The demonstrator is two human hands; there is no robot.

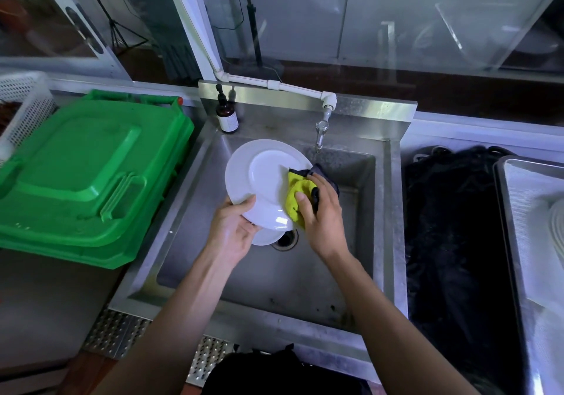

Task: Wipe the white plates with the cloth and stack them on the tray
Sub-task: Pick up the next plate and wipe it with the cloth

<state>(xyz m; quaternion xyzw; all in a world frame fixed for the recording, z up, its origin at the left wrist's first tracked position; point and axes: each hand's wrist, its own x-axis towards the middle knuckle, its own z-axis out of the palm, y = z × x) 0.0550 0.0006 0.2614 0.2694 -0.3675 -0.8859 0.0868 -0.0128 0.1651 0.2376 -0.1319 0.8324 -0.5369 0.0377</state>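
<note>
A white plate (262, 178) is held tilted over the steel sink (387, 211). My left hand (233, 226) grips its lower left rim, thumb on the face. My right hand (320, 214) holds a yellow and dark grey cloth (297, 191) against the plate's right edge, fingers curled round the cloth. Under the held plate, part of a second white plate (265, 237) shows in the basin near the drain. A metal tray (518, 242) lies at the far right with stacked white plates (557, 230) on it, cut off by the frame edge.
A tap (321, 132) hangs over the basin's back edge, and a brown pump bottle (226, 115) stands at the back left corner. Green plastic crates (88, 175) fill the counter on the left, beside a white basket (21, 101). A black mat (451, 242) covers the counter on the right.
</note>
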